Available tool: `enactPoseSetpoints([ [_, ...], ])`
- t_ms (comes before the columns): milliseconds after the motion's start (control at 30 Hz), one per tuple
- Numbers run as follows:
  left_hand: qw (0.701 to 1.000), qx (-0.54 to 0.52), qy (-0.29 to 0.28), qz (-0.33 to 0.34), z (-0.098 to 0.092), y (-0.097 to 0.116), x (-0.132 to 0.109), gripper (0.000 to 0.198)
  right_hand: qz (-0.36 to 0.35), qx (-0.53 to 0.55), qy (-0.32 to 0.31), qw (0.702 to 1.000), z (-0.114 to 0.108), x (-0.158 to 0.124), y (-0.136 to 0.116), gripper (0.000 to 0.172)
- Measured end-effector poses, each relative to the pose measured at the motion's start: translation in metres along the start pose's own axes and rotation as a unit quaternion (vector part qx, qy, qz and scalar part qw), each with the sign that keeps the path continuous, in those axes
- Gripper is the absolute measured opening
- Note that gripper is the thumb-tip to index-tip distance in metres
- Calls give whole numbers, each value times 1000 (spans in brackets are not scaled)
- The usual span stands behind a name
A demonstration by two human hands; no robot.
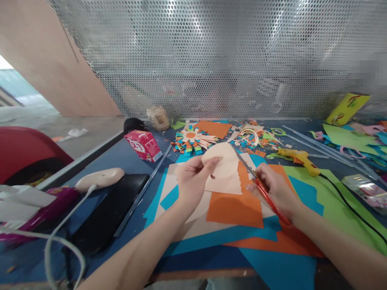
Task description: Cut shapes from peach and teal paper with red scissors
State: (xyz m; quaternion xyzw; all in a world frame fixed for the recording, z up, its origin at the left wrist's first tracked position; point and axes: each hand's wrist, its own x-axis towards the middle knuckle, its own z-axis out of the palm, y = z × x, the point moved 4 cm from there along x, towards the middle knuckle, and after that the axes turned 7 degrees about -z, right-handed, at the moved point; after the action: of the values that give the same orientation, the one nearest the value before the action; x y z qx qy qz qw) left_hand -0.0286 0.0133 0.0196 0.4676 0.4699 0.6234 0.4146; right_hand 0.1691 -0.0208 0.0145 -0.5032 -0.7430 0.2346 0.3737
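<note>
Both grips are closed beyond the worktop's (112, 158) near edge: left hand (192, 175) pinching paper (223, 163), right hand (273, 183) holding scissors (267, 195).

Left grip (193, 174) pinches cream paper (227, 162) — right grip (275, 186) holds red-handled scissors (268, 198).

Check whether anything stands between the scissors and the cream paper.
Nothing visible does. The red-handled scissors, in the right hand's grip, have their blades at the right side of the cream paper; the left hand's grip is on its left side, away from them.
</note>
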Motion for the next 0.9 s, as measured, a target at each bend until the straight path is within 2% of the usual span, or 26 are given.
enactPoseSetpoints([
  [300, 1000, -2, -14, -2, 0, -1, 1, 21, 15, -3, 3, 1000, 0, 0, 2, 39],
  [467, 1000, -24, 12, -6, 0, -1, 4, 28, 16, -4, 9, 1000, -1, 0, 1, 41],
  [900, 1000, 5, -3, 26, -1, 1, 3, 22, 16, 0, 3, 1000, -1, 0, 4, 40],
])
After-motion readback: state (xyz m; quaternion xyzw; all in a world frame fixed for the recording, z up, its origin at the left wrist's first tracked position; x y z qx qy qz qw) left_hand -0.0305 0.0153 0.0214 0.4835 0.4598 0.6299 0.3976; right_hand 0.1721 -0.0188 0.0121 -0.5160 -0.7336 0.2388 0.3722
